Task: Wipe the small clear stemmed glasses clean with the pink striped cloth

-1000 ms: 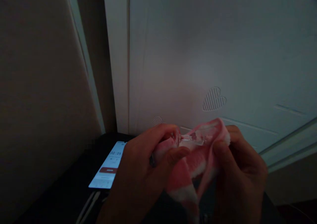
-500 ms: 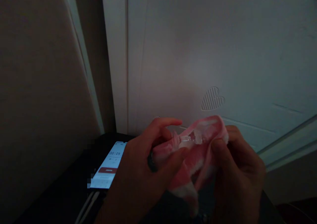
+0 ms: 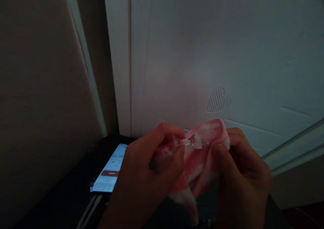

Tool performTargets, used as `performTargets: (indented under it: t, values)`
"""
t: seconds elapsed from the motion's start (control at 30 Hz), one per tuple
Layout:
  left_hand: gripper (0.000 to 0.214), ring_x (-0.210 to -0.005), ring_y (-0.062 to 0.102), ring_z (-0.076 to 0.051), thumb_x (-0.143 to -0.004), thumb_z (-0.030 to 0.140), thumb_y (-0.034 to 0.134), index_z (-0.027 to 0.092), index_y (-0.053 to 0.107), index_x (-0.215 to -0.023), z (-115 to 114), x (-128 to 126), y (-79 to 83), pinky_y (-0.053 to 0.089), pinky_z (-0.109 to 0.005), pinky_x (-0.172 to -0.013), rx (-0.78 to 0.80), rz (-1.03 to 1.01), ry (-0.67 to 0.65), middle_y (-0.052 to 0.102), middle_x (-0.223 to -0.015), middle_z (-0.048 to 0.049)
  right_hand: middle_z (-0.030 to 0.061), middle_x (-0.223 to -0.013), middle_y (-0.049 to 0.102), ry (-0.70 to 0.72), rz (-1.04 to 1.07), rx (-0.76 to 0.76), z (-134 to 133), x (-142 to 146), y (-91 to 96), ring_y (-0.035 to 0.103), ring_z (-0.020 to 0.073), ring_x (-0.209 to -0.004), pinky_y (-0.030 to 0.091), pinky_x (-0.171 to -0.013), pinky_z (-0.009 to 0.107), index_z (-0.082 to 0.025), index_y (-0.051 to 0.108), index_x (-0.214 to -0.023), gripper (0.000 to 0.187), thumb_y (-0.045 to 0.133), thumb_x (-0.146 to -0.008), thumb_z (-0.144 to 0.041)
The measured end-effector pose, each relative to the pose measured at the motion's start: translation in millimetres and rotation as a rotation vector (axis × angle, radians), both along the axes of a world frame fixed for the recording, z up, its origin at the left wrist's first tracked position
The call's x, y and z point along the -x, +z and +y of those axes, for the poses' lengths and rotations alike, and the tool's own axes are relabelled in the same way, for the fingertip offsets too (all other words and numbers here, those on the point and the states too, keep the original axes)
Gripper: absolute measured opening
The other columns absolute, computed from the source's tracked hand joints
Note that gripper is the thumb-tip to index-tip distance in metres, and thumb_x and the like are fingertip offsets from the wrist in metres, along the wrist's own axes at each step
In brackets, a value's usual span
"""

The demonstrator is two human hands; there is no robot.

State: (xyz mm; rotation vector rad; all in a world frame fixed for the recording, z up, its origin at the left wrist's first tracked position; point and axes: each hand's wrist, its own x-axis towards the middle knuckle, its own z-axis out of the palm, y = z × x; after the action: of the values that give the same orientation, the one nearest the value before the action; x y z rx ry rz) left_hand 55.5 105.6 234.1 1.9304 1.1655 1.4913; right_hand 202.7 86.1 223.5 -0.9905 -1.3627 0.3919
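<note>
A fuzzy pink-and-white cloth [image 3: 196, 165] hangs between my two hands, its lower corner dangling. Across its top lies a small clear, glass-like piece [image 3: 196, 141], narrow in the middle and wider towards its ends; its exact kind is too dim to tell. My left hand [image 3: 154, 161] is closed, with thumb and forefinger about the left end of the clear piece and part of the cloth bunched in the palm. My right hand [image 3: 240, 165] pinches the cloth's right edge between thumb and fingers, keeping a fold raised behind the clear piece.
A lit phone [image 3: 110, 170] showing a timer lies on a dark surface [image 3: 58, 202] at left, partly behind my left forearm. White cables [image 3: 89, 210] run below it. A pale panel [image 3: 189, 53] with embossed hearts rises close behind my hands. A wall [image 3: 45, 70] stands at left.
My left forefinger has curled down from its raised position to the clear piece. The clear piece has shifted slightly left, and the cloth has sunk a little from around it.
</note>
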Motion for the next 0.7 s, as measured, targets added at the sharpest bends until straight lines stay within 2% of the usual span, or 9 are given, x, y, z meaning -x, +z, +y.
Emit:
performTargets:
  t: [0.43,0.7]
  values:
    - [0.008,-0.05,0.05,-0.007,-0.078,0.017,0.059,0.025,0.058,-0.078,0.8,0.9,-1.8,0.039,-0.015,-0.044,-0.044,-0.004,-0.011,0.057,-0.062,0.0093,-0.0002,-0.078,0.049,0.008,0.004,-0.01,1.3,-0.5,0.5,0.047,0.0147,-0.072,0.035,-0.059,0.028,-0.022,0.06,-0.074,0.011,0.058,-0.084,-0.017]
    - [0.009,-0.047,0.046,-0.006,-0.076,0.016,0.063,0.024,0.059,-0.074,-0.8,-4.2,-3.1,0.035,-0.015,-0.043,-0.084,-0.095,0.085,0.055,-0.058,0.0104,0.0003,-0.082,0.05,0.034,-0.002,-0.028,-0.7,-2.2,0.0,0.049,0.0148,-0.077,0.036,-0.062,0.028,-0.021,0.061,-0.076,0.01,0.058,-0.084,-0.014]
